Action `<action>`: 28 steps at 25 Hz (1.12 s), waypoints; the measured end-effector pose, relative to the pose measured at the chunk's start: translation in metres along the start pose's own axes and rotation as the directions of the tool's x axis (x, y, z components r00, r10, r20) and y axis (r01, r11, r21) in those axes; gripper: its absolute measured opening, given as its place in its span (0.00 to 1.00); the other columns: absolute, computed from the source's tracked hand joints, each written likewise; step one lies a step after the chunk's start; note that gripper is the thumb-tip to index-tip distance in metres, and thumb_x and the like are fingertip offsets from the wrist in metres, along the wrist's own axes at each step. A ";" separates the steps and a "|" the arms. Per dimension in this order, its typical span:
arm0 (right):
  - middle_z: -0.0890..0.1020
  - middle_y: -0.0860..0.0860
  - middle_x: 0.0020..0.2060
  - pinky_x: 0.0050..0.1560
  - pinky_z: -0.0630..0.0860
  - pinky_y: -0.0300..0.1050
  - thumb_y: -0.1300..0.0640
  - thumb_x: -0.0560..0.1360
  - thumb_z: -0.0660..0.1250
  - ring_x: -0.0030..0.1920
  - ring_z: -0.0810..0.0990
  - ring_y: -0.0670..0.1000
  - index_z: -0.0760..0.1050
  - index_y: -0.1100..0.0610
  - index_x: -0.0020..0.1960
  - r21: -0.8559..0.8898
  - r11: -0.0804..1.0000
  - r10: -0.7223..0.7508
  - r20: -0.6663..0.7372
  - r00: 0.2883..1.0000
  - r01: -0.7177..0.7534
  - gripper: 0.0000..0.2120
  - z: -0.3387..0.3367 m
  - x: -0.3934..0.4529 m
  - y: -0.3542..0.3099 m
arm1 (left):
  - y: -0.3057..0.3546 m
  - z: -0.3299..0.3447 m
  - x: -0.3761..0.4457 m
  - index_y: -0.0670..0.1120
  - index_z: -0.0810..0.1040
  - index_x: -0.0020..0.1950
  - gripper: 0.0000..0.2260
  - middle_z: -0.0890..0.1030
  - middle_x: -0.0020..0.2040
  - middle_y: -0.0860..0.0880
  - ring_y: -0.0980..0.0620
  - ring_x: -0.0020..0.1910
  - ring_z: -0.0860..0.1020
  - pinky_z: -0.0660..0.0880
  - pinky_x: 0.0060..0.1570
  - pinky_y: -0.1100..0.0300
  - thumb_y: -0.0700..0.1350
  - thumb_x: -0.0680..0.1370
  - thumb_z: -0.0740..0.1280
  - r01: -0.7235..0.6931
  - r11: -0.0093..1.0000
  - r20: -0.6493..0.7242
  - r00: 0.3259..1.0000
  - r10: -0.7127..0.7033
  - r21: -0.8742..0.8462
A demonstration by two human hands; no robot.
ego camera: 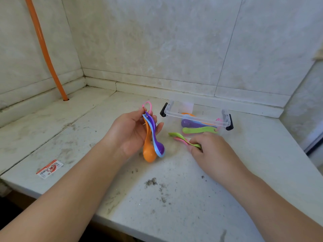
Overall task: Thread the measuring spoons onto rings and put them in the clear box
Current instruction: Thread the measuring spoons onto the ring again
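your left hand (130, 132) pinches the pink ring (147, 106) with 3 spoons (152, 138); right hand (208, 151) grips the green spoon (183, 139); a slack pinch could spill them.

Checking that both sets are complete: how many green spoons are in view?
2. One green spoon lies inside the clear box; the other green spoon is on the counter, gripped by the right hand. Others may be hidden under spoons in the box.

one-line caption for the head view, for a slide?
Left hand holds ringed spoons; right hand picks up green spoon beside clear box.
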State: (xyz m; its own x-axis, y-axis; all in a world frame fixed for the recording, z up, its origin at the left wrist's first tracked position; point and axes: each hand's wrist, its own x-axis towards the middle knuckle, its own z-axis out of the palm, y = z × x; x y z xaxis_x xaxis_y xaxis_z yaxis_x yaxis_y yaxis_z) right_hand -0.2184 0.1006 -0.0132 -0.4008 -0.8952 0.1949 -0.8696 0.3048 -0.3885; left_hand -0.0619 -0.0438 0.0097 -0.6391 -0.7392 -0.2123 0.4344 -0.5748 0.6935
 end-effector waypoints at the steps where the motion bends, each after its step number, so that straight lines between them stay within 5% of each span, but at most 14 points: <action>1: 0.75 0.55 0.33 0.33 0.71 0.51 0.52 0.78 0.66 0.35 0.75 0.58 0.74 0.56 0.35 0.036 0.999 0.022 -0.007 1.000 -0.022 0.14 0.000 0.000 0.000 | -0.001 0.000 0.000 0.42 0.74 0.47 0.08 0.77 0.37 0.46 0.50 0.33 0.79 0.81 0.45 0.50 0.42 0.84 0.59 0.003 0.999 -0.019 1.000 -0.003 0.034; 7: 0.81 0.55 0.32 0.35 0.77 0.52 0.51 0.76 0.69 0.34 0.79 0.57 0.77 0.58 0.36 0.120 0.991 0.055 -0.017 0.998 -0.053 0.14 0.002 -0.002 -0.002 | -0.005 0.002 -0.002 0.40 0.75 0.48 0.07 0.80 0.37 0.45 0.49 0.30 0.80 0.82 0.34 0.56 0.41 0.83 0.60 0.074 0.987 -0.084 0.994 -0.063 0.142; 20: 0.84 0.51 0.35 0.28 0.67 0.39 0.56 0.82 0.60 0.26 0.72 0.43 0.76 0.51 0.40 0.323 0.934 0.142 0.056 0.988 -0.153 0.13 -0.001 0.003 0.002 | -0.008 0.002 -0.002 0.40 0.74 0.56 0.06 0.80 0.44 0.43 0.47 0.38 0.82 0.82 0.38 0.56 0.41 0.83 0.61 0.203 0.953 -0.067 0.979 -0.193 0.225; 24: 0.83 0.50 0.38 0.32 0.67 0.41 0.57 0.81 0.61 0.31 0.75 0.48 0.79 0.50 0.48 0.335 0.924 0.177 0.054 0.983 -0.185 0.09 0.000 0.006 0.003 | -0.009 0.002 -0.001 0.40 0.74 0.55 0.05 0.80 0.43 0.43 0.47 0.37 0.82 0.82 0.36 0.56 0.41 0.83 0.61 0.198 0.953 -0.058 0.980 -0.189 0.230; 28: 0.74 0.49 0.28 0.29 0.62 0.41 0.53 0.78 0.66 0.25 0.68 0.48 0.81 0.56 0.41 0.478 0.839 0.255 0.077 0.964 -0.260 0.11 -0.003 0.006 0.004 | -0.009 0.001 -0.001 0.39 0.77 0.52 0.06 0.80 0.41 0.43 0.47 0.36 0.83 0.82 0.34 0.57 0.41 0.82 0.63 0.161 0.964 -0.075 0.986 -0.148 0.211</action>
State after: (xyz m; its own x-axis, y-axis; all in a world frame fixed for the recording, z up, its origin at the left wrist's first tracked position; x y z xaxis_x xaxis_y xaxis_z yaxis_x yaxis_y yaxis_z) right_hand -0.2252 0.0973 -0.0110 -0.5856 -0.8104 0.0196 -0.4875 0.3328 -0.8072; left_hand -0.0660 -0.0379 0.0047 -0.6470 -0.6703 -0.3634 0.1825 -0.5989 0.7797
